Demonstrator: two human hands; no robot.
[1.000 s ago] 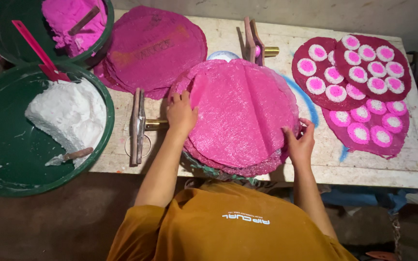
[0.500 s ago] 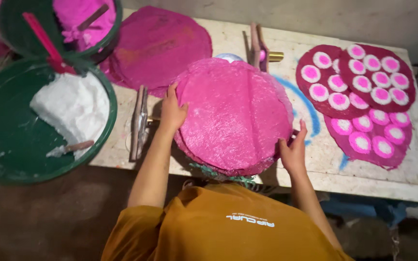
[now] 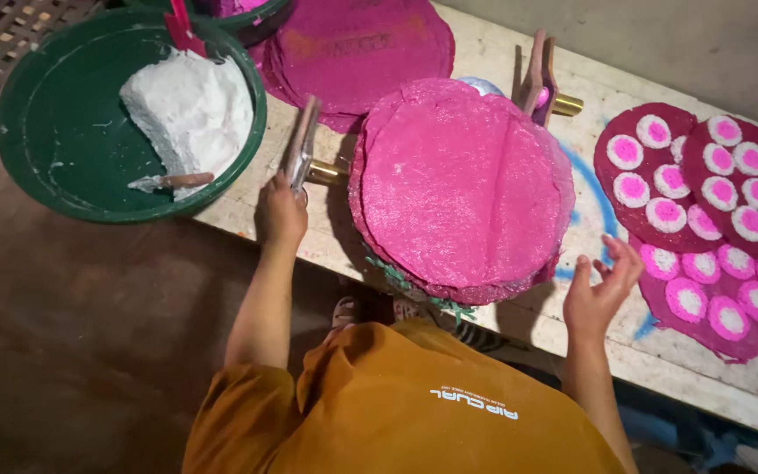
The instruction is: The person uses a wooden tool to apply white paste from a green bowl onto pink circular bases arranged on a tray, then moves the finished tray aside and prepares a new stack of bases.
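While the left hand closes its fingers on the flat metal lever left of the round pink textured disc stack on the table, the right hand hovers open-fingered just off its right rim.

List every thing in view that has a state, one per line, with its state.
Left hand: closed on the press handle.
Right hand: open, off the table, holding nothing.
Pink round stack: lying flat on the press.
Green basin: holds a white lump and a small tool.
Pink-and-white discs: laid out on dark pink sheets.
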